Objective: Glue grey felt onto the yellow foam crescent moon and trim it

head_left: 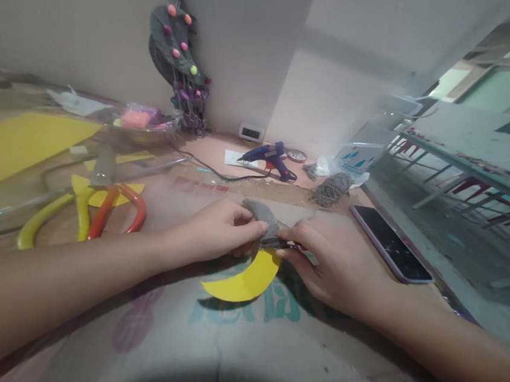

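Observation:
Between my hands is a yellow crescent cutout (248, 281), its upper part covered in grey yarn (264, 213) and its bare tip pointing down to the left. My left hand (221, 227) pinches the grey covered part from the left, thumb on top. From the right, my right hand (321, 256) closes thumb and forefinger at the edge where grey meets yellow; a bit of yarn seems to be in that pinch, though the fingers partly hide it. Under the piece lies a printed cardboard sheet (175, 340).
Scissors with yellow and orange handles (98, 211) lie left. Behind stand a blue glue gun (270, 156), a grey yarn ball (330, 190) and a bowl (142, 133). A phone (390, 245) lies right. A grey crescent ornament with pompoms (174, 43) hangs at the wall.

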A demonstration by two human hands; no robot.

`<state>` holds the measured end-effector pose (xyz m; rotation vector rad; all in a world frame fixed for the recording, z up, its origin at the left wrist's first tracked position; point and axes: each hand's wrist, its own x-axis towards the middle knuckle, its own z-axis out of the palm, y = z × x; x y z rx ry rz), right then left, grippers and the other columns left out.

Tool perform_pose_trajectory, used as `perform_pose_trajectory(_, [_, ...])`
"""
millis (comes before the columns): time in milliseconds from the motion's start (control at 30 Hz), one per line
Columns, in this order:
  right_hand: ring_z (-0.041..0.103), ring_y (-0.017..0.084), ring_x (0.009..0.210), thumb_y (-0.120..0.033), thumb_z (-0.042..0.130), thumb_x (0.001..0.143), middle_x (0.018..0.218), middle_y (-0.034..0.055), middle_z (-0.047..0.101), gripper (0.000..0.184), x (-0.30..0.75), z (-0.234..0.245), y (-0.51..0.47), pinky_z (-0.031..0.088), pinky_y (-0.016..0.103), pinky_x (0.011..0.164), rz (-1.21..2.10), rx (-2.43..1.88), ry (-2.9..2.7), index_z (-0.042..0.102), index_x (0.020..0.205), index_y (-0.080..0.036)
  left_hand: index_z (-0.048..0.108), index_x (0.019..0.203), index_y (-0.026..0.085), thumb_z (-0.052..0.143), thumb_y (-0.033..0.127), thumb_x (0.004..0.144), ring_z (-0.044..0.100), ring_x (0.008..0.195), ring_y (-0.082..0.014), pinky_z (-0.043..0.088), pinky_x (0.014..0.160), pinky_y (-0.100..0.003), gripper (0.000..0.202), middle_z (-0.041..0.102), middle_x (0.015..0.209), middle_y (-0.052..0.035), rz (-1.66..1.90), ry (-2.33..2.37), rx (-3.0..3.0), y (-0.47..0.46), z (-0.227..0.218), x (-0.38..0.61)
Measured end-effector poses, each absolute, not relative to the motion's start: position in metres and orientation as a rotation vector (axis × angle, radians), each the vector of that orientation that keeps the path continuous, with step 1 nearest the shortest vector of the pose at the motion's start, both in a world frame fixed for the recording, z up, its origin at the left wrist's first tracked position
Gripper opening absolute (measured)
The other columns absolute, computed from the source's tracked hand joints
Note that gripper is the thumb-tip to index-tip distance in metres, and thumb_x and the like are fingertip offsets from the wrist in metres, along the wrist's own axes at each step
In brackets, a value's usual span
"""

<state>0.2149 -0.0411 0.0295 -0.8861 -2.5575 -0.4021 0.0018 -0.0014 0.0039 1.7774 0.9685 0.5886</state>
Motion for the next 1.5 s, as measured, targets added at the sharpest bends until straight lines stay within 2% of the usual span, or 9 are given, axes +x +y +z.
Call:
perform_pose_trajectory(267, [0.046, 0.016, 0.063, -0.023, 0.052, 0.093, 0.068, 0.0029, 0.057, 0.015, 0.2153, 0.0234, -0.0401, 0.027, 0.029, 0.058, -0.454, -0.867, -2.565, 0.064, 0.089, -0.014, 0.059, 0.055, 0.016, 0.049, 0.047, 0.086, 0.048, 0.046, -0.0099, 0.032, 0.045, -0.023, 0.045, 0.057, 0.05, 0.0004, 0.619, 1.022, 1.901, -0.0024, 0.0028, 0.0019])
perform_pose_trajectory(600, [0.046, 0.017, 0.065, -0.016, 0.047, 0.093, 0.071, 0.005, 0.06, 0.021, 0.2155, 0.0245, -0.0397, 0.026, 0.032, 0.058, -0.587, -0.787, -2.683, 0.066, 0.087, -0.012, 0.059, 0.057, 0.017, 0.049, 0.05, 0.087, 0.052, 0.047, -0.0112, 0.037, 0.046, -0.023, 0.046, 0.061, 0.053, -0.0015, 0.578, 1.037, 1.896, -0.0018, -0.0002, 0.0005])
perform_pose_trajectory(1033, [0.046, 0.016, 0.063, -0.014, 0.046, 0.092, 0.07, 0.0049, 0.061, 0.022, 0.2137, 0.0265, -0.0398, 0.026, 0.03, 0.058, -0.539, -0.847, -2.696, 0.065, 0.082, -0.014, 0.06, 0.058, 0.016, 0.05, 0.049, 0.086, 0.052, 0.048, -0.0114, 0.036, 0.045, -0.023, 0.044, 0.061, 0.053, -0.0017, 0.572, 1.052, 1.887, -0.0019, -0.0013, 0.001])
perform_pose_trajectory(1267, [0.047, 0.015, 0.062, -0.022, 0.046, 0.095, 0.067, 0.0038, 0.058, 0.022, 0.2157, 0.0274, -0.0391, 0.026, 0.029, 0.057, -0.496, -0.86, -2.609, 0.064, 0.084, -0.013, 0.059, 0.056, 0.016, 0.05, 0.048, 0.086, 0.049, 0.045, -0.0101, 0.034, 0.044, -0.022, 0.045, 0.058, 0.051, -0.0001, 0.582, 1.041, 1.88, -0.003, 0.0037, 0.0013])
perform_pose_trajectory(1500, [0.047, 0.015, 0.062, -0.022, 0.046, 0.095, 0.067, 0.0034, 0.058, 0.021, 0.2146, 0.0302, -0.0407, 0.027, 0.028, 0.057, -0.45, -0.866, -2.615, 0.064, 0.085, -0.014, 0.059, 0.057, 0.016, 0.05, 0.047, 0.086, 0.048, 0.045, -0.0097, 0.033, 0.043, -0.022, 0.044, 0.058, 0.051, 0.0, 0.59, 1.029, 1.857, -0.0032, 0.0049, 0.0014])
